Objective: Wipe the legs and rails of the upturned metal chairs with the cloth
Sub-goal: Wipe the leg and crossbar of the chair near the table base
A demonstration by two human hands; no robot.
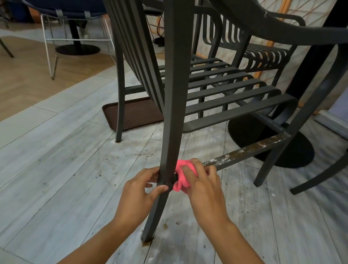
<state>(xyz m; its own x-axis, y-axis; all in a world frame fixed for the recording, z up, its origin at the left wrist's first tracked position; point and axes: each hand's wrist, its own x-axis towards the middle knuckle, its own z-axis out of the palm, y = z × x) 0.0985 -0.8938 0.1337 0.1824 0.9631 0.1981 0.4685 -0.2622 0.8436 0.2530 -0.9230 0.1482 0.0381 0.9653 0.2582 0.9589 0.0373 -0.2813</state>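
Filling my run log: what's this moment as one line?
left hand: grips chair leg | right hand: presses pink cloth at leg-rail joint | rail: speckled, dirty

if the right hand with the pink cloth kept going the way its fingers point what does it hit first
The right hand points left across the floor, pressing the cloth against the chair leg. That leg is first in line; just beyond it sit the left hand's fingers, gripping the same leg.

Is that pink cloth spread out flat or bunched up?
Bunched up. The cloth is a crumpled wad under the right hand, pressed against the chair leg.
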